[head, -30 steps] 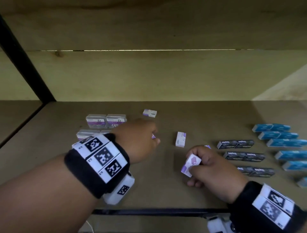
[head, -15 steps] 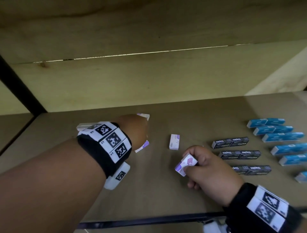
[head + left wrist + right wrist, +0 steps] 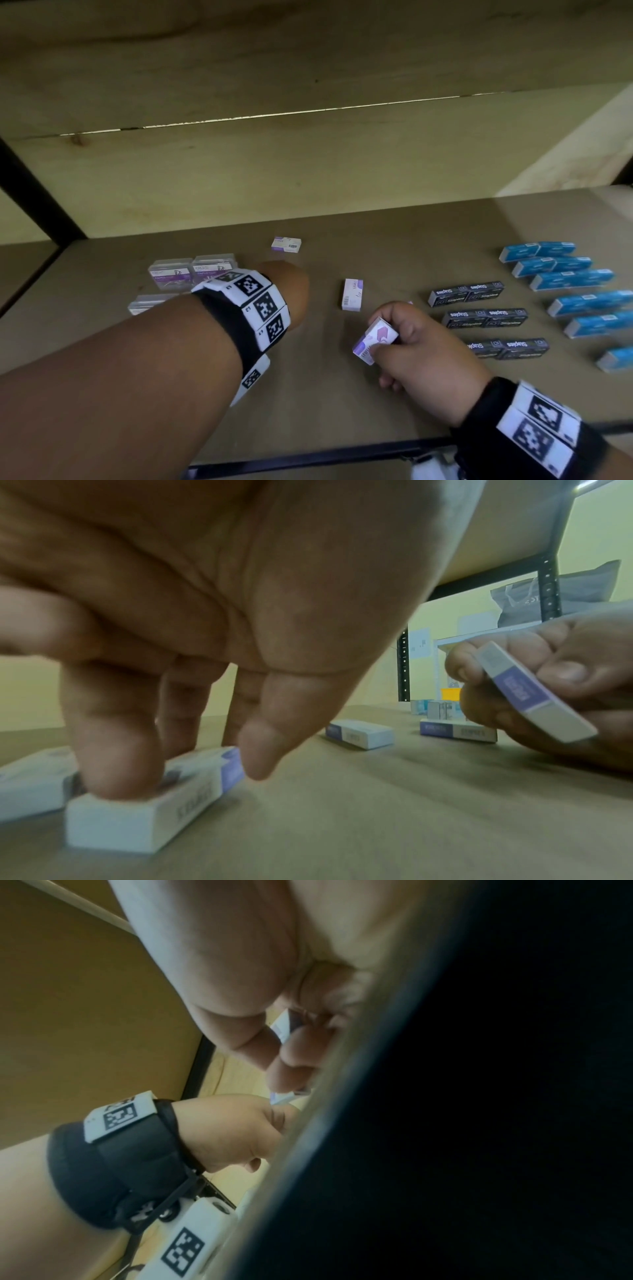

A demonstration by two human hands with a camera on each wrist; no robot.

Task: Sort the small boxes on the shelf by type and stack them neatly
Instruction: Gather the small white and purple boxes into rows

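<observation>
The left hand [image 3: 240, 593] is reaching down at about 10 o'clock on the shelf [image 3: 308, 394], its fingers [image 3: 113, 750] fairly straight and pressing on the top of a white box [image 3: 143, 804] lying flat; the thumb is hanging free beside it, so nothing is gripped there. The right hand [image 3: 421, 353], at about 5 o'clock, is pinching a second white box [image 3: 375, 341] between thumb and curled fingers, tilted off the shelf. These boxes are looking small, light and stiff, with smooth card faces likely to slide; pinching across the long sides should be holding best. Two more are lying loose near 12 o'clock [image 3: 287, 244] and near the centre [image 3: 352, 294]. Dark boxes [image 3: 466, 294] and blue boxes [image 3: 568, 279] are sitting in rows at 3 o'clock. Compared with half a second ago, the left hand is now lower, with its box down on the shelf; the right hand is holding as before.
</observation>
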